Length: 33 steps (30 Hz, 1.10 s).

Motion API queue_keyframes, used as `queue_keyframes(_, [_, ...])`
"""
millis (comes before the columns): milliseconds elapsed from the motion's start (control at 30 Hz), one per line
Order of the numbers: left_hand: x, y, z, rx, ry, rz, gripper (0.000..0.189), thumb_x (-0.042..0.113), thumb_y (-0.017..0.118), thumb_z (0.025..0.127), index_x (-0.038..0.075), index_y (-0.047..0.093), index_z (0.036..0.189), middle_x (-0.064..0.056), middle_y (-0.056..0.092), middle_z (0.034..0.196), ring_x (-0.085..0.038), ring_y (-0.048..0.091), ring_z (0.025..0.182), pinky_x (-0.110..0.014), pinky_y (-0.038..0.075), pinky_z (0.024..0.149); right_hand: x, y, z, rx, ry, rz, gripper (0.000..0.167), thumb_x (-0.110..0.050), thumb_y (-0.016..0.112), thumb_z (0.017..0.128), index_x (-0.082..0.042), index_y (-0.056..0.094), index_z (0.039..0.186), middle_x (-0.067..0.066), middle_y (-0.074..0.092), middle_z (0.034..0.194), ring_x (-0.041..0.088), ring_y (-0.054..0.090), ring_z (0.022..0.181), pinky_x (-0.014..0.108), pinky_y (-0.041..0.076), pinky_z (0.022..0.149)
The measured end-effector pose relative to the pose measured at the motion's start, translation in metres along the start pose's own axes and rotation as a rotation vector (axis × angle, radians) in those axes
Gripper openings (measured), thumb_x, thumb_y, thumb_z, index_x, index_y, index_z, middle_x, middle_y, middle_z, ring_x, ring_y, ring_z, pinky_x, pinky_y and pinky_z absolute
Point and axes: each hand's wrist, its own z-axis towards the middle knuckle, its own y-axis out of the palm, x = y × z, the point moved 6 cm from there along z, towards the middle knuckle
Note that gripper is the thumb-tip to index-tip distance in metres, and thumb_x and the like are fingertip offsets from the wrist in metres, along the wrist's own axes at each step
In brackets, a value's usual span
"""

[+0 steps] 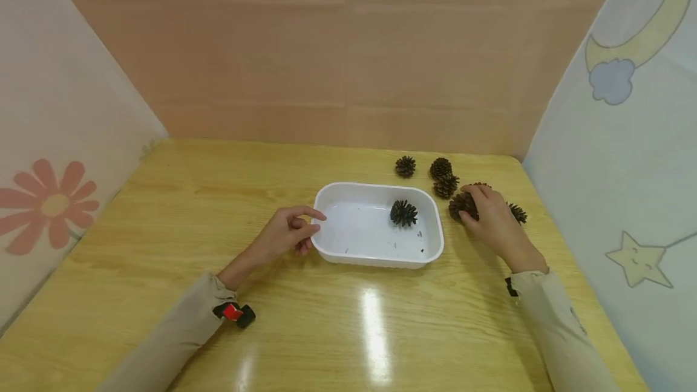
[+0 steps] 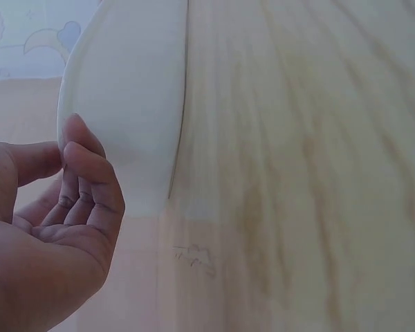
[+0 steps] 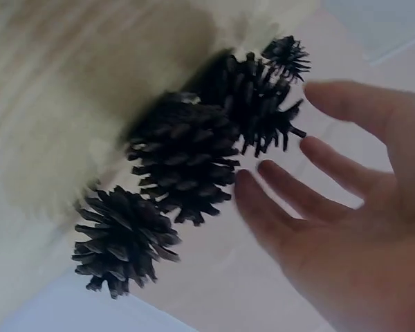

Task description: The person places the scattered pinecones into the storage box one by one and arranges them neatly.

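A white plastic tub (image 1: 354, 238) (image 2: 135, 83) sits mid-table with one pine cone (image 1: 403, 213) inside, toward its right end. At the tub's left end, my left hand (image 1: 285, 233) (image 2: 69, 228) pinches the rim between thumb and fingers. To the right of the tub, my right hand (image 1: 498, 222) (image 3: 360, 207) reaches over a cluster of brown pine cones, fingers spread and apart. Its thumb and fingertips are right at a pine cone (image 1: 461, 205) (image 3: 256, 104). In the right wrist view, another cone (image 3: 187, 162) lies close by its lower fingertips.
Behind the tub's right end lie a single pine cone (image 1: 405, 166) and two touching ones, the nearer cone (image 1: 446, 186) in front. Another cone (image 1: 517, 213) shows right of my right hand. Dark specks lie inside the tub. Fabric walls (image 1: 348, 65) border the wooden table (image 1: 163, 228).
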Motion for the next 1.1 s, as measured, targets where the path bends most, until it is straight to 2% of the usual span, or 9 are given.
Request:
queue_keyframes(100, [0.000,0.000,0.001,-0.004,-0.011,-0.008,0.029,0.006,0.062,0.099,-0.008,0.061,0.124,-0.026,0.062,0.068,-0.015,0.059,0.051,-0.025,0.051,0.049,0.007,0.010,-0.001,-0.076,0.037,-0.015,0.052,-0.009,0.065,0.095,0.002,0.044,0.142,0.035,0.041,0.140,0.056,0.038,0.128,0.072,0.034,0.101])
queue_keyframes(167, [-0.001,0.002,0.000,-0.001,-0.022,-0.011,0.028,0.006,0.061,0.099,-0.006,0.062,0.125,-0.029,0.061,0.069,-0.015,0.059,0.051,-0.024,0.051,0.049,0.010,0.014,-0.003,-0.094,0.043,-0.019,0.052,-0.010,0.065,0.096,0.000,0.044,0.143,0.034,0.043,0.140,0.055,0.040,0.127,0.071,0.036,0.100])
queue_keyframes(367, [-0.002,0.002,-0.001,-0.005,-0.018,0.000,0.029,0.008,0.062,0.099,-0.007,0.061,0.124,-0.030,0.061,0.070,-0.016,0.059,0.051,-0.026,0.051,0.048,0.011,0.015,-0.004,-0.057,0.015,-0.018,0.050,-0.007,0.067,0.094,0.001,0.047,0.140,0.032,0.052,0.132,0.053,0.050,0.117,0.067,0.044,0.093])
queue_keyframes(600, [-0.004,0.001,0.000,-0.005,-0.021,-0.032,0.031,0.010,0.063,0.099,-0.007,0.061,0.126,-0.019,0.063,0.067,-0.016,0.059,0.051,-0.026,0.052,0.049,0.008,0.013,0.000,-0.042,-0.006,-0.011,0.050,-0.002,0.069,0.092,0.001,0.048,0.137,0.031,0.059,0.121,0.049,0.059,0.104,0.064,0.048,0.086])
queue_keyframes(833, [-0.004,-0.001,-0.003,0.012,-0.032,-0.030,0.033,0.009,0.064,0.098,-0.007,0.062,0.127,-0.017,0.064,0.065,-0.014,0.059,0.050,-0.025,0.052,0.048,0.009,0.020,0.006,-0.089,0.018,0.007,0.051,-0.002,0.068,0.092,0.003,0.045,0.138,0.033,0.057,0.126,0.053,0.054,0.113,0.066,0.044,0.094])
queue_keyframes(1100, [-0.002,0.000,-0.001,0.006,-0.023,-0.042,0.034,0.010,0.064,0.098,-0.007,0.062,0.127,-0.017,0.064,0.066,-0.014,0.060,0.050,-0.025,0.052,0.048,0.007,0.018,0.003,-0.072,0.019,-0.007,0.051,-0.001,0.068,0.092,0.003,0.045,0.137,0.033,0.056,0.127,0.053,0.055,0.112,0.066,0.044,0.094])
